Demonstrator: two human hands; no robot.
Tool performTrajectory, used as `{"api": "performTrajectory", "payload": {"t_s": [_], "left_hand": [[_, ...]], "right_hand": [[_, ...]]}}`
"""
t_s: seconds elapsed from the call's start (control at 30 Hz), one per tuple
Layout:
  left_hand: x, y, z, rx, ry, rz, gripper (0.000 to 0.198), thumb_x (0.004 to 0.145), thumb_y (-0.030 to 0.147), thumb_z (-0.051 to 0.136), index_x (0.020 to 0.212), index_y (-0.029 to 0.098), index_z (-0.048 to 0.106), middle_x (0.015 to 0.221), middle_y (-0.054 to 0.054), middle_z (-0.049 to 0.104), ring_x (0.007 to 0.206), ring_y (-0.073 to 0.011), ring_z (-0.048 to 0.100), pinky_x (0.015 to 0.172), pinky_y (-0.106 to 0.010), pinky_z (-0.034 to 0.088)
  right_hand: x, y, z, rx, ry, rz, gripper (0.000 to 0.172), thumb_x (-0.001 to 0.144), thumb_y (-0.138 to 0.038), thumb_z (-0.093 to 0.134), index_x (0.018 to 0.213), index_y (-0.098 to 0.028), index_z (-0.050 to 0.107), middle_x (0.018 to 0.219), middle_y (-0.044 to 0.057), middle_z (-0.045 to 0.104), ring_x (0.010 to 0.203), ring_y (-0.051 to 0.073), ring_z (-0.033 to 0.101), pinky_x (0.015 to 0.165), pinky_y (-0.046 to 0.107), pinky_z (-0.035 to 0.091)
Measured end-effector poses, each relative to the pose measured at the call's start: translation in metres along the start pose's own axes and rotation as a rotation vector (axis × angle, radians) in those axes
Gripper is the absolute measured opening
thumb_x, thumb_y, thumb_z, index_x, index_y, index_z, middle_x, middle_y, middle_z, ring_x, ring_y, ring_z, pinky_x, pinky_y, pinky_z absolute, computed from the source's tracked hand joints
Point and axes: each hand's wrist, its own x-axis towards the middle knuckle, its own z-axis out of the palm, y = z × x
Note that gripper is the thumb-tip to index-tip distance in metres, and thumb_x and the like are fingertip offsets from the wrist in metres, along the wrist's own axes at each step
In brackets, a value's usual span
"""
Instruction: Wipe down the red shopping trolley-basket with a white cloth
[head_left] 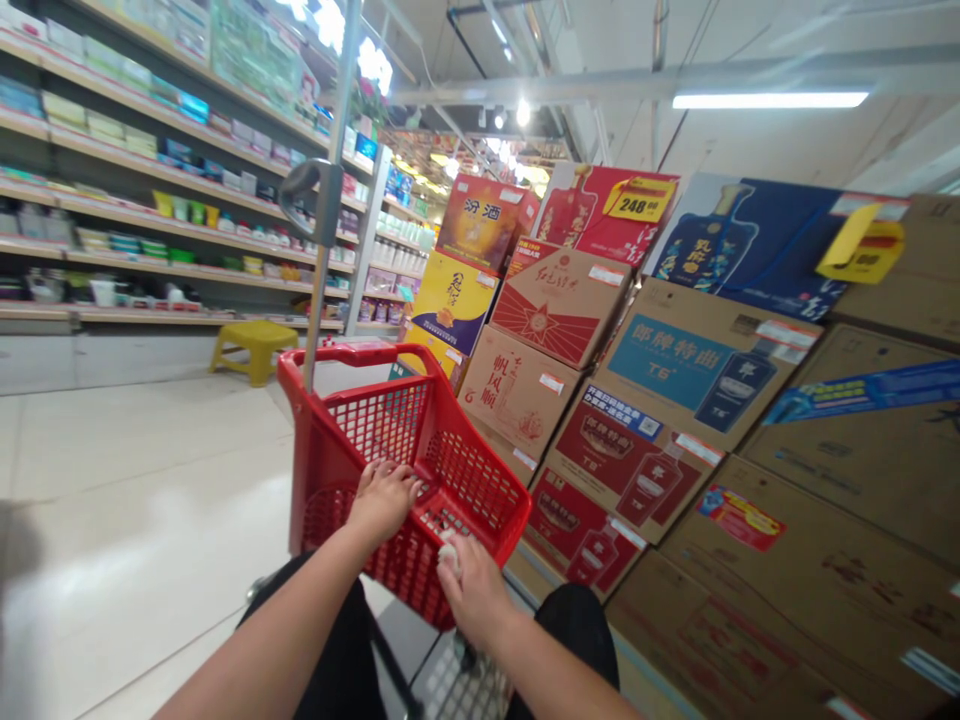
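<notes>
A red plastic shopping cart (409, 370) stands in front of me, its lattice-sided basket tilted in the view. My left hand (384, 497) is curled over the near rim of the basket, fingers bent toward the inside. At the near right part of the same rim, my right hand (471, 583) is closed round a small white wad (448, 552), perhaps cloth or tissue. That wad touches the rim, and the hand covers much of it. A metal pole (321, 300) with a grey loop handle (307, 198) rises at the cart's far left corner. Nothing shows inside the visible part of the basket.
Stacked cartons of bottled liquor (555, 395) form a wall close on the right, with yellow price tags (641, 200) on top. Shelves of packaged goods (172, 190) line the left, a yellow stool (255, 348) before them. Pale tiled floor (150, 500) lies between.
</notes>
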Motion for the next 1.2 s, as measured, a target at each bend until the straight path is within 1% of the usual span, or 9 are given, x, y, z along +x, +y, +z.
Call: {"api": "performTrajectory", "payload": {"t_s": [0.13,0.37,0.53,0.67,0.77,0.87,1.0,1.07,1.2], "left_hand": [[0.001,0.0,-0.004,0.011,-0.02,0.006,0.038,0.094,0.037,0.036,0.086,0.024,0.07,0.105,-0.001,0.065,0.105,-0.0236,0.045,0.103,-0.043,0.02],[0.003,0.003,-0.001,-0.002,-0.016,-0.01,0.038,0.094,0.037,0.036,0.083,0.026,0.07,0.101,-0.001,0.065,0.103,-0.023,0.046,0.102,-0.044,0.02],[0.003,0.003,0.007,0.03,-0.025,-0.032,0.041,0.094,0.038,0.033,0.082,0.027,0.071,0.104,-0.002,0.065,0.102,-0.023,0.046,0.103,-0.045,0.018],[0.003,0.0,0.01,0.026,-0.041,-0.058,0.039,0.094,0.039,0.034,0.083,0.027,0.07,0.102,-0.002,0.065,0.102,-0.023,0.046,0.104,-0.045,0.017],[0.002,-0.002,0.005,0.024,-0.047,-0.043,0.039,0.094,0.038,0.034,0.085,0.026,0.07,0.103,-0.003,0.065,0.104,-0.0238,0.046,0.103,-0.045,0.018],[0.002,-0.003,-0.003,0.027,-0.053,-0.025,0.04,0.094,0.037,0.033,0.085,0.024,0.07,0.102,-0.003,0.064,0.105,-0.0249,0.045,0.103,-0.045,0.019],[0.002,-0.003,-0.01,-0.002,-0.072,-0.013,0.039,0.093,0.037,0.035,0.083,0.024,0.07,0.101,-0.004,0.064,0.106,-0.0254,0.045,0.104,-0.045,0.019],[0.002,-0.002,-0.009,-0.002,-0.069,-0.023,0.038,0.093,0.036,0.035,0.085,0.024,0.07,0.101,-0.004,0.064,0.106,-0.025,0.044,0.104,-0.044,0.018],[0.003,0.0,-0.006,0.018,-0.065,-0.039,0.04,0.094,0.037,0.034,0.083,0.026,0.07,0.098,-0.003,0.065,0.105,-0.0237,0.044,0.105,-0.042,0.017]], "right_hand": [[-0.014,0.007,-0.004,-0.185,-0.099,-0.139,0.043,0.091,-0.023,0.046,0.133,-0.017,0.038,0.12,0.012,0.056,0.106,0.024,0.053,0.092,0.04,0.046],[-0.022,0.025,-0.012,-0.33,-0.099,-0.217,0.042,0.091,-0.026,0.047,0.131,-0.017,0.038,0.117,0.011,0.058,0.098,0.024,0.055,0.085,0.04,0.049],[-0.014,0.018,0.002,-0.399,-0.064,-0.133,0.033,0.091,-0.021,0.045,0.124,-0.015,0.046,0.102,0.011,0.061,0.088,0.023,0.058,0.078,0.038,0.052],[-0.008,0.01,0.008,-0.449,-0.142,-0.04,0.032,0.09,-0.017,0.046,0.122,-0.015,0.048,0.1,0.01,0.062,0.09,0.023,0.06,0.079,0.036,0.051],[-0.003,0.006,0.007,-0.458,-0.201,0.014,0.023,0.09,-0.017,0.045,0.111,-0.015,0.054,0.095,0.009,0.065,0.085,0.022,0.063,0.074,0.032,0.05],[0.01,0.01,0.004,-0.444,-0.237,0.007,0.016,0.091,-0.029,0.047,0.094,-0.018,0.058,0.083,0.005,0.066,0.071,0.019,0.063,0.061,0.027,0.047],[0.024,0.021,0.001,-0.408,-0.311,-0.054,0.027,0.086,-0.044,0.054,0.071,-0.023,0.058,0.066,-0.003,0.062,0.058,0.014,0.058,0.051,0.021,0.041],[0.021,0.022,0.003,-0.413,-0.286,-0.05,0.023,0.087,-0.043,0.053,0.077,-0.023,0.059,0.071,-0.002,0.063,0.062,0.014,0.059,0.054,0.022,0.042],[0.001,0.013,0.01,-0.477,-0.164,0.02,0.018,0.091,-0.027,0.046,0.098,-0.016,0.057,0.091,0.01,0.063,0.082,0.022,0.06,0.072,0.033,0.048]]}}
